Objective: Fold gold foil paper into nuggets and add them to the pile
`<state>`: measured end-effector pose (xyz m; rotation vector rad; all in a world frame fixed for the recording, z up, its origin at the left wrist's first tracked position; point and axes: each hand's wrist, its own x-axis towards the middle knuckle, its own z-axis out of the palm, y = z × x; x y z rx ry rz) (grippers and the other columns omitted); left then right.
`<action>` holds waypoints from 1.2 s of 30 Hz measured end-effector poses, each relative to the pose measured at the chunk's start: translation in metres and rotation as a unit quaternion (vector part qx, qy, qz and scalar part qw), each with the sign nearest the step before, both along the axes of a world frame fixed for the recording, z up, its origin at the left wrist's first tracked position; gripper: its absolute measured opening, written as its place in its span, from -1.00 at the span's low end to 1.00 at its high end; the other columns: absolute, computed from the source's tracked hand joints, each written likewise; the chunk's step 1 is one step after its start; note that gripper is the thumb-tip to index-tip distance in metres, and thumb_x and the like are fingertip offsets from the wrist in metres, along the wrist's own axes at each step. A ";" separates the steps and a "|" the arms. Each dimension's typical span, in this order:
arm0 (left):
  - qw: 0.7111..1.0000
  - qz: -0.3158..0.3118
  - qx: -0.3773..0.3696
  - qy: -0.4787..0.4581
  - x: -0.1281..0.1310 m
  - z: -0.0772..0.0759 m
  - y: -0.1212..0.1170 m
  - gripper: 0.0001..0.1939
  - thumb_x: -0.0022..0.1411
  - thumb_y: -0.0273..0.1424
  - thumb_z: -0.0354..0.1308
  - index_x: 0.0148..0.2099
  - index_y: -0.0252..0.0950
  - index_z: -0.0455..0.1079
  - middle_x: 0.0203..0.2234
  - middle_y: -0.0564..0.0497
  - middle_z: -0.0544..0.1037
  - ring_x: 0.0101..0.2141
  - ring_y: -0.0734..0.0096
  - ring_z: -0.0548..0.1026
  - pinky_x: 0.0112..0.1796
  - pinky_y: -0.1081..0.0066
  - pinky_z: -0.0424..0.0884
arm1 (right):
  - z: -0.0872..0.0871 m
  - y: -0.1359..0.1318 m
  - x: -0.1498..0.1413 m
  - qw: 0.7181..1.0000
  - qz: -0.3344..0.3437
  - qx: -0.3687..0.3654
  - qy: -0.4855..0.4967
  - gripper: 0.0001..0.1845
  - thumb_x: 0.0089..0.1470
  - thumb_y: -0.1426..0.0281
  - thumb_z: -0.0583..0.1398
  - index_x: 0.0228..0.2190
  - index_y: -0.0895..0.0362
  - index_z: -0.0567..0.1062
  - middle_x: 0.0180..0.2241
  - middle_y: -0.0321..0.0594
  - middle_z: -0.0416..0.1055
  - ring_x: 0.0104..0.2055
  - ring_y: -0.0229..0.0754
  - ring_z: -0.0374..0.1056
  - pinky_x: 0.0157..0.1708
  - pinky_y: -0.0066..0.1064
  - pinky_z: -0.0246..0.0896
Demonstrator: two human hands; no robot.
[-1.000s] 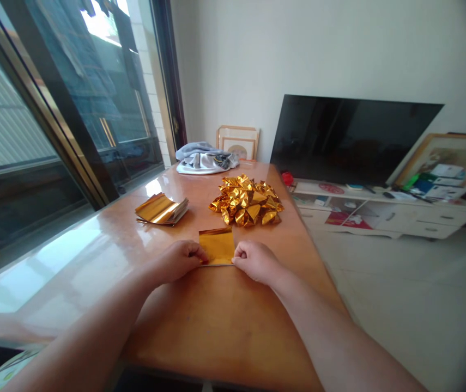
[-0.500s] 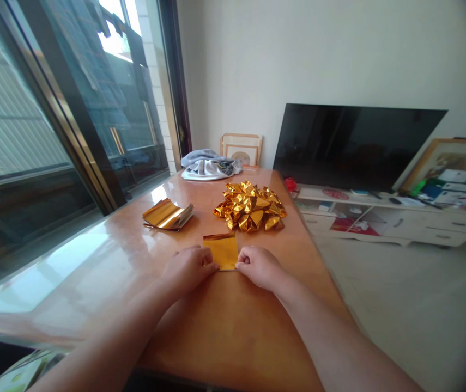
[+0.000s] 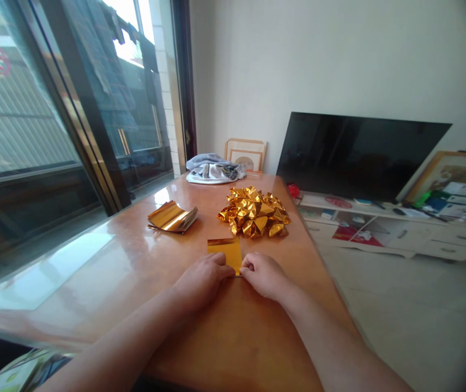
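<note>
A sheet of gold foil paper [image 3: 229, 251] lies flat on the wooden table [image 3: 233, 332] in front of me, a darker band along its far edge. Over its near left part lies my left hand [image 3: 206, 277], its fingers curled and thumb at the near edge. My right hand [image 3: 265, 276] pinches the near right corner. Beyond the sheet is a heap of folded gold foil pieces [image 3: 255, 212]. To its left sits a stack of gold foil sheets [image 3: 172, 216].
Grey and white cloth [image 3: 214, 169] is bunched at the table's far end, before leaning picture frames [image 3: 246, 152]. A television [image 3: 359, 155] stands on a white cabinet [image 3: 404, 234] to the right. Sliding glass doors [image 3: 106, 109] run along the left.
My left hand has slid right along the near edge, closer to my right hand, and now covers part of the sheet. The whole view has shifted slightly.
</note>
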<state>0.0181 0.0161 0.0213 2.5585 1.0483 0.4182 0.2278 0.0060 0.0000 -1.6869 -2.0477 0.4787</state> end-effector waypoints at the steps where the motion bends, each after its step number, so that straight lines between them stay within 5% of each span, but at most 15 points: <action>1: 1.000 -0.013 0.006 0.008 0.000 0.000 0.000 -0.72 0.27 -0.50 0.06 -0.18 -0.11 0.58 -0.29 -0.03 0.46 -0.22 0.22 0.41 -0.18 0.35 0.24 | 0.000 0.000 0.000 1.000 0.000 -0.001 -0.001 -0.90 0.11 0.39 0.20 -0.44 0.09 0.49 -0.37 -0.26 0.50 -0.35 -0.23 0.33 -0.43 -0.46 -0.03; 12: 0.992 -0.015 0.097 0.076 0.000 -0.004 0.000 -0.65 0.43 -0.22 -0.04 -0.12 -0.15 0.58 -0.36 -0.03 0.44 -0.30 0.24 0.40 -0.30 0.36 0.23 | 0.008 -0.005 0.012 0.998 -0.020 0.022 -0.056 -0.86 0.14 0.42 0.14 -0.42 0.10 0.50 -0.36 -0.24 0.48 -0.30 -0.21 0.33 -0.35 -0.45 0.06; 21: 0.981 -0.037 0.159 0.105 -0.002 -0.008 0.002 -0.76 0.40 -0.28 0.05 -0.06 -0.05 0.55 -0.34 0.01 0.44 -0.30 0.27 0.41 -0.30 0.36 0.27 | 0.030 -0.040 -0.011 0.974 0.109 0.053 -0.190 -0.72 0.24 0.37 0.10 -0.10 0.03 0.56 -0.15 -0.13 0.46 -0.04 -0.02 0.27 -0.04 -0.25 0.11; 29: 0.978 -0.036 0.172 0.109 -0.002 -0.010 -0.003 -0.84 0.35 -0.27 0.12 -0.15 -0.14 0.52 -0.32 -0.01 0.47 -0.26 0.25 0.45 -0.24 0.31 0.30 | 0.026 -0.056 -0.031 0.962 0.087 0.029 -0.259 -0.54 0.25 0.29 0.11 0.11 0.20 0.47 0.01 0.08 0.45 0.07 0.20 0.25 0.01 0.00 0.07; 36: 0.972 -0.046 0.200 0.114 -0.004 -0.009 -0.011 -0.79 0.36 -0.24 0.10 -0.04 -0.14 0.47 -0.29 -0.02 0.48 -0.26 0.24 0.44 -0.16 0.26 0.27 | 0.019 -0.054 -0.033 0.960 0.077 0.017 -0.269 -0.49 0.27 0.24 0.09 0.16 0.18 0.45 0.16 0.11 0.38 0.22 0.30 0.15 0.11 0.11 -0.03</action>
